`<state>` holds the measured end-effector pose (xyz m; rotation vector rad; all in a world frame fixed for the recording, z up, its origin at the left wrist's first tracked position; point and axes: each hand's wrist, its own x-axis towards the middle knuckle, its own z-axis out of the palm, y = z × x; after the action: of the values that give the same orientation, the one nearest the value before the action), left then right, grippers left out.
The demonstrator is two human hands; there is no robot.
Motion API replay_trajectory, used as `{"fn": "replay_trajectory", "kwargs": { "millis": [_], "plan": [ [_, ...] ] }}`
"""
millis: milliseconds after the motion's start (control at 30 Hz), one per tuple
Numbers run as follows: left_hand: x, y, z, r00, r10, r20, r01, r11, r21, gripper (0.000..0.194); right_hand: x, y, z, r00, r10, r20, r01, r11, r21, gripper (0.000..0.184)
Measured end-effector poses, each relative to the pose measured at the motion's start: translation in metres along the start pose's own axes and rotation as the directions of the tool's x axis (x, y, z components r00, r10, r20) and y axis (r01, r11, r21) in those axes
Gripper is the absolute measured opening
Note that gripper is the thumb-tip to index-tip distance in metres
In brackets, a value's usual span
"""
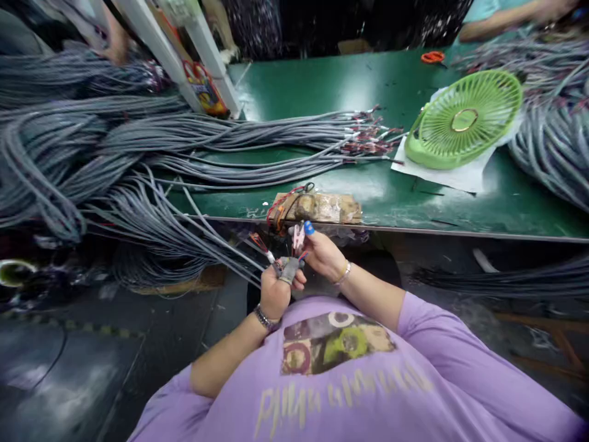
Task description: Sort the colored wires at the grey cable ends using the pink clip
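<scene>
Left hand: your bare left hand (277, 293), fingers curled into a closed grip, dark metal band at your wrist
Right hand: your bare right hand (324, 253), blue-covered fingertip (308, 228) raised, pale bracelet
Forearms: angled inward, converging before your torso

The workbench top (381, 80) was glossy green, and the cables (257, 135) on it were grey, with white sleeves and red and dark wires at their ends. The desk fan (464, 120) was lime green with a gold-toned ring at its hub, and the paper (464, 175) under it was white. The wooden block (322, 207) was tan with whitish patches. The small clip (298, 236) was pinkish white, the block-shaped connector (289, 270) grey, and the fingertip cover (308, 228) bright blue. The lilac T-shirt (368, 399) carried a panel of dark, lime, cream and maroon shapes, including rings, above pale-yellow lettering. A co-worker's sleeve (481, 9) was turquoise.
</scene>
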<state>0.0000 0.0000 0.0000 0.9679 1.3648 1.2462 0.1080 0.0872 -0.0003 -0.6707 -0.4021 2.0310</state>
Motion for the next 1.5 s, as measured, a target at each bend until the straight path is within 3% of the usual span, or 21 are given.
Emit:
{"fn": "replay_trajectory", "kwargs": {
  "millis": [433, 733, 967, 1167, 1333, 1500],
  "plan": [
    [0.001, 0.000, 0.000, 0.999, 0.023, 0.033, -0.024, 0.999, 0.023, 0.033, 0.000, 0.002, -0.001, 1.000, 0.000, -0.016, 0.000, 1.000, -0.008, 0.039],
    [-0.003, 0.005, 0.004, 0.998, 0.062, 0.011, -0.062, 0.998, -0.017, 0.036, -0.004, 0.002, -0.004, 0.994, 0.109, 0.031, -0.110, 0.993, 0.030, 0.042],
    [-0.011, 0.005, -0.002, 0.999, 0.049, 0.001, -0.049, 0.998, 0.031, 0.036, -0.007, -0.009, -0.010, 0.969, 0.225, 0.105, -0.218, 0.973, -0.069, 0.048],
    [-0.009, 0.003, -0.005, 0.998, 0.034, -0.050, -0.035, 0.999, -0.019, 0.033, -0.007, -0.009, -0.006, 0.993, 0.084, 0.088, -0.069, 0.985, -0.157, 0.027],
    [-0.004, 0.005, -0.001, 0.999, 0.033, -0.031, -0.034, 0.999, -0.029, 0.034, -0.003, -0.002, -0.009, 0.998, 0.013, 0.060, -0.002, 0.985, -0.172, 0.043],
    [0.000, 0.003, 0.002, 1.000, 0.021, -0.023, -0.022, 0.999, -0.036, 0.034, 0.003, -0.003, -0.006, 0.997, 0.064, 0.031, -0.062, 0.995, -0.085, 0.045]
  ]
}}
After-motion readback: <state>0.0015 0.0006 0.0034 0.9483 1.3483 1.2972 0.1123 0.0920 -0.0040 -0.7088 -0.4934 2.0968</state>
